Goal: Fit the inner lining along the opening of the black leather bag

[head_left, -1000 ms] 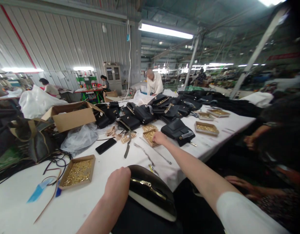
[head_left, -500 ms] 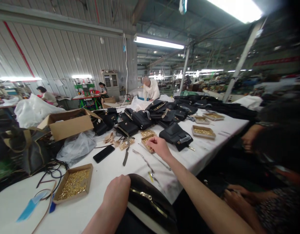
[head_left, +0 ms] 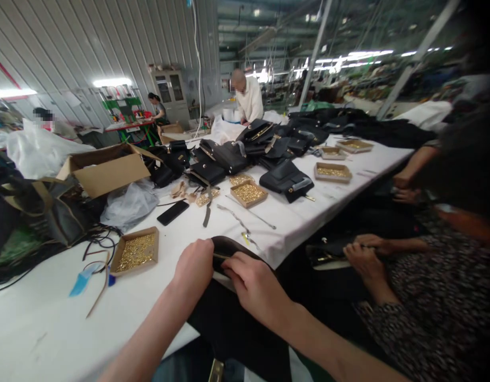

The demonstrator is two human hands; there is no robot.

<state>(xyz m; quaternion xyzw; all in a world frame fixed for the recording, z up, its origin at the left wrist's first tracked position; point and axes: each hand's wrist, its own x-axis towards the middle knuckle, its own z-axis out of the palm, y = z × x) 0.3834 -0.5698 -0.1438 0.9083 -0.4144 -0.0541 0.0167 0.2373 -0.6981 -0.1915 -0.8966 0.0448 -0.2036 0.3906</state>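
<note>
A black handbag lies in front of me at the table's near edge, its zipped mouth turned up. My left hand is closed on the bag's upper left edge. Over the gold zip, my right hand has its fingers pinched together at the mouth. Whatever is between those fingertips is hidden or too small to make out. Beyond the bag stands a cardboard tray of small gold metal pieces. To the left is another such tray, also full of gold pieces.
Black bags are heaped across the white table. A phone, a thin metal rod and a cardboard box lie beyond my hands. At right, a co-worker's hands hold another black bag.
My right hand has come back from the middle tray of gold pieces to the bag's zipped mouth. The left hand keeps hold of the bag. The view has tilted down.
</note>
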